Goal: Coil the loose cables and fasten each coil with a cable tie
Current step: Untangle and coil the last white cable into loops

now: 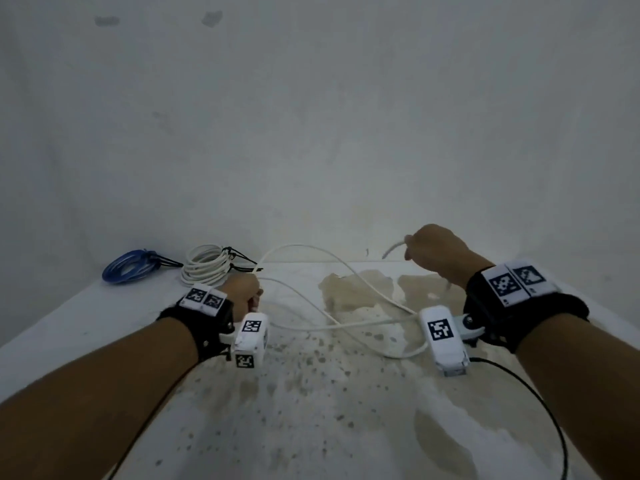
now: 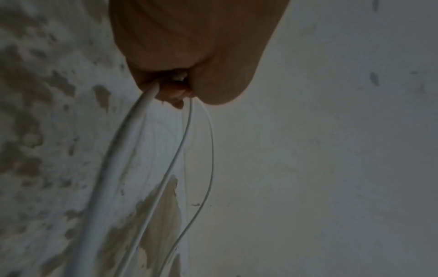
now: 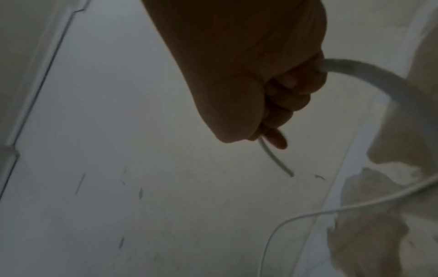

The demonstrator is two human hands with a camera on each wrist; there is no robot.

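White cable [image 1: 332, 268], loose, strung in long slack loops between both hands above the stained bench [image 1: 311, 410]. Left hand [image 1: 242, 296] fisted, grip curled round several strands gathered together; from the left wrist view, three strands hanging out of the fist [image 2: 189, 46]. Right hand [image 1: 438, 252] raised higher and further right, grip closed round the cable near its end, a short free tail poking out past the knuckles; confirmed in the right wrist view [image 3: 249, 84], fingers wrapped tight, tail drooping below.

Already done, judging from the far left of the bench: blue coil [image 1: 130, 270] bound with a dark tie, and beside it white coil [image 1: 206, 268], likewise bound, tie tails sticking out to the right.

In hand: coiling of a third cable, apparently near its last turns, with the end already held. Loops loose and uneven, part of one lying on the bench between the wrists.

Left to do: gather remaining slack into the left fist, then fasten with a tie. No spare tie plainly visible
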